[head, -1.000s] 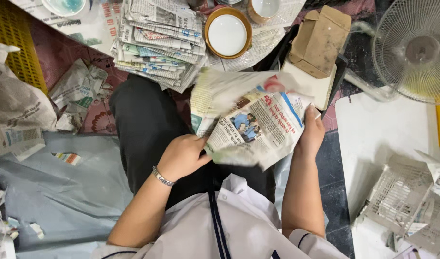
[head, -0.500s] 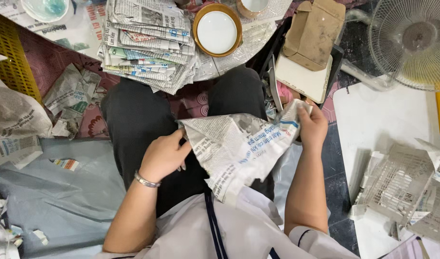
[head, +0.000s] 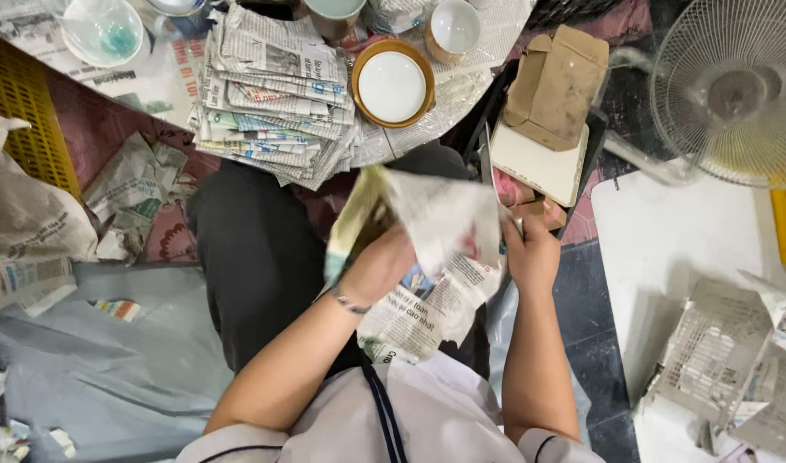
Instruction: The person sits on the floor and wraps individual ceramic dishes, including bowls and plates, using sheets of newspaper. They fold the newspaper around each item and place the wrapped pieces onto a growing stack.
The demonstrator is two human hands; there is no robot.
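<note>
Both hands grip a crumpled newspaper sheet [head: 436,249] over the lap: the left hand [head: 378,266] has its fingers closed on the sheet's left side, the right hand [head: 530,257] pinches its right edge. Ahead, beside a newspaper stack [head: 273,94], sits an empty white bowl [head: 392,84] with a yellow rim; a glass bowl [head: 106,30] holds a bluish tint.

A home packing corner worked from the floor: a newspaper stack [head: 273,94] at twelve o'clock beside ceramic bowls [head: 393,86], a cardboard box [head: 556,86], an electric fan [head: 736,86] at two, paper-wrapped bundles [head: 719,360] at four.
</note>
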